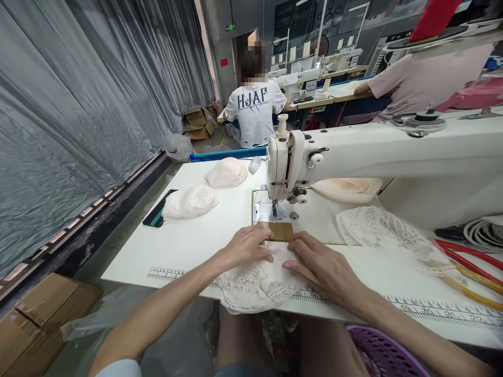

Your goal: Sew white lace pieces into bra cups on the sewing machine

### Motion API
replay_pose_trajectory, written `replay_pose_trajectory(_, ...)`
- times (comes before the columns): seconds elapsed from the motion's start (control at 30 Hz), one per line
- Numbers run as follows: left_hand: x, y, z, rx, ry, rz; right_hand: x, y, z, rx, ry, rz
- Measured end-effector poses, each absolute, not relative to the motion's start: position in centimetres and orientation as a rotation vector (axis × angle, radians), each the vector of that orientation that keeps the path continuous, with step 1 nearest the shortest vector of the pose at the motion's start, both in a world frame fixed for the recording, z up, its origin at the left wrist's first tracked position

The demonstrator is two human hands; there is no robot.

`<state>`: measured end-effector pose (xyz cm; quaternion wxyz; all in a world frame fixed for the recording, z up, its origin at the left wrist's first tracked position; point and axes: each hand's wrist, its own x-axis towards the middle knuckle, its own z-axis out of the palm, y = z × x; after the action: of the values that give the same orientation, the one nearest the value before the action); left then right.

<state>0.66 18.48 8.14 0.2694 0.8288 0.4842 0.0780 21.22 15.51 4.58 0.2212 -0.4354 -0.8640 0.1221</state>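
Note:
A white lace fabric piece point(255, 285) lies at the table's front edge, its scalloped lower part hanging slightly over. My left hand point(249, 245) rests on its left side, fingers bent lightly, thumb apart from them. On the right side, my right hand point(320, 262) lies with fingers reaching forward and thumb spread from the index finger. Between the fingertips sits a flat brown-gold plate point(280, 232). Just beyond it are the needle plate point(267, 212) and the presser foot point(274, 207) of a white sewing machine point(288, 162). The fabric under my palms is hidden.
Two stacks of pale cup-shaped pieces, a near one point(190, 203) and a far one point(227, 173), stand left. More lace point(377, 228) lies right, near red and yellow bands point(475, 262). A purple basket point(387, 353) is below. Two people sit ahead.

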Motion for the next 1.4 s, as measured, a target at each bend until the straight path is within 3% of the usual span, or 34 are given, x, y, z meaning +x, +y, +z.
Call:
replay_pose_trajectory(0.13, 0.0, 17.1, 9.0, 2.160, 1.392, 0.231, 21.1, 15.5, 4.5, -1.137, -2.392, 0.389)
replay_pose_trajectory(0.43, -1.9, 15.0, 9.6, 1.921, 1.260, 0.574, 20.4, 15.4, 5.9, -1.094, -2.226, 0.941)
replay_pose_trajectory(1.1, -3.6, 16.2, 9.9, 1.738, 1.272, 0.666, 18.2, 15.2, 7.0, -1.147, -2.154, 1.230)
replay_pose_trajectory(1.23, -3.4, 20.2, 11.7, 1.929, 1.236, 0.449, 17.2, 16.1, 7.2, -1.187, -2.233, 1.160)
replay_pose_trajectory(1.4, -0.8, 26.2, 11.5, 2.195, 1.242, 0.150, 19.3, 19.1, 6.8, -1.369, -2.320, 0.703)
